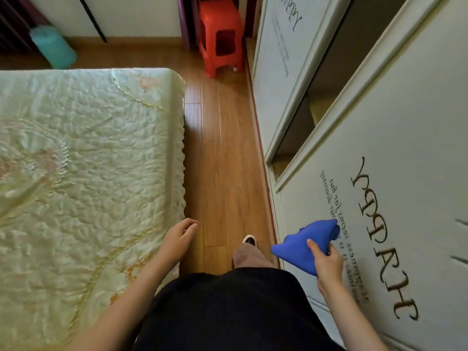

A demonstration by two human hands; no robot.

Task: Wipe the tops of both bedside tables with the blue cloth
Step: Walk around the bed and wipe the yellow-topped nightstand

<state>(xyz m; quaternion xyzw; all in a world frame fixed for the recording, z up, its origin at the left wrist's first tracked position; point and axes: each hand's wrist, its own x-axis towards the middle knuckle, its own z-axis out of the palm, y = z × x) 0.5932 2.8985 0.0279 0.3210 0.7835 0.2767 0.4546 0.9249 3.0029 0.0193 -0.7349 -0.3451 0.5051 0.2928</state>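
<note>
My right hand [326, 262] is shut on the blue cloth [301, 245], which is bunched up and held in the air in front of the white wardrobe door at the lower right. At the bed's right edge my left hand [178, 239] hangs with loosely curled fingers and nothing in it. No bedside table is in view. I stand in the narrow strip of wooden floor between bed and wardrobe, one foot [249, 240] forward.
A bed [83, 160] with a pale quilted cover fills the left side. White sliding wardrobe doors [395, 153] with printed lettering line the right. A red plastic stool [221, 36] stands at the far end of the wooden floor [222, 148]. A teal roll [52, 45] lies far left.
</note>
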